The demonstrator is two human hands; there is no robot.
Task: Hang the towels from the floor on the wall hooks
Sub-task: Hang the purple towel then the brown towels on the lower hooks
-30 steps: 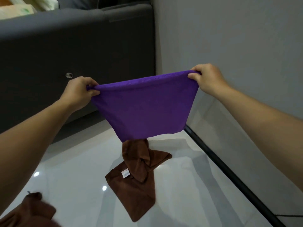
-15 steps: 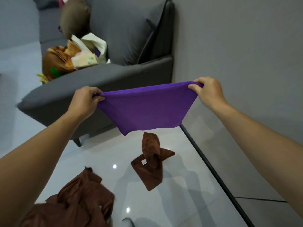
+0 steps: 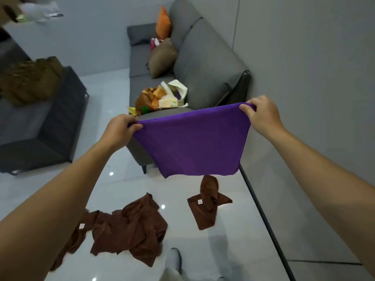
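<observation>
- One purple towel (image 3: 192, 145) is held up in the air, spread in front of the near end of the grey sofa (image 3: 203, 61). Its top edge is pulled taut and its lower edge hangs free above the floor (image 3: 125, 183).
- Two hands grip it. The left hand (image 3: 119, 130) is clamped on the top left corner and the right hand (image 3: 261, 116) on the top right corner.
- One brown towel (image 3: 209, 207) lies twisted on the floor, near the dark strip (image 3: 261, 216) at the foot of the right wall (image 3: 304, 78).
- One crumpled brown heap (image 3: 129, 230) lies left of it and apart from it. I cannot tell how many towels it holds.
- Two cushions sit on the sofa, one orange (image 3: 163, 23) and one brown (image 3: 162, 57). One bag of oddments (image 3: 162, 96) sits nearer.
- One dark low seat (image 3: 50, 122) stands far left, with open floor between it and the sofa.
- One grey slipper (image 3: 172, 258) stands near the heap.
</observation>
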